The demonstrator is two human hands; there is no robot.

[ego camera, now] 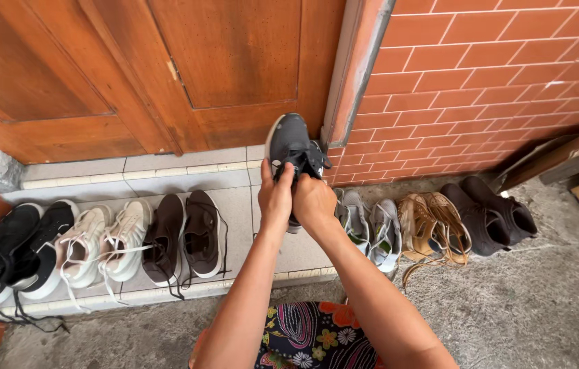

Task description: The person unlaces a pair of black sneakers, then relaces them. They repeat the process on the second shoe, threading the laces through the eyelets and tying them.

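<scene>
I hold the dark grey mesh sneaker with a white sole (291,147) upright above the step, left hand (275,198) and right hand (314,200) pinching its laces; I should pull both ends evenly.

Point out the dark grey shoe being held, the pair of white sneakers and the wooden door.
dark grey shoe (292,140): head view, upper near the toe.
white sneakers (106,242): head view, laces.
wooden door (235,48): head view, panel.

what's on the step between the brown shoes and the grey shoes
Bare step tile, in the head view. Above that gap both hands, left hand and right hand, hold a dark grey shoe. Brown shoes left, grey shoes right.
</scene>
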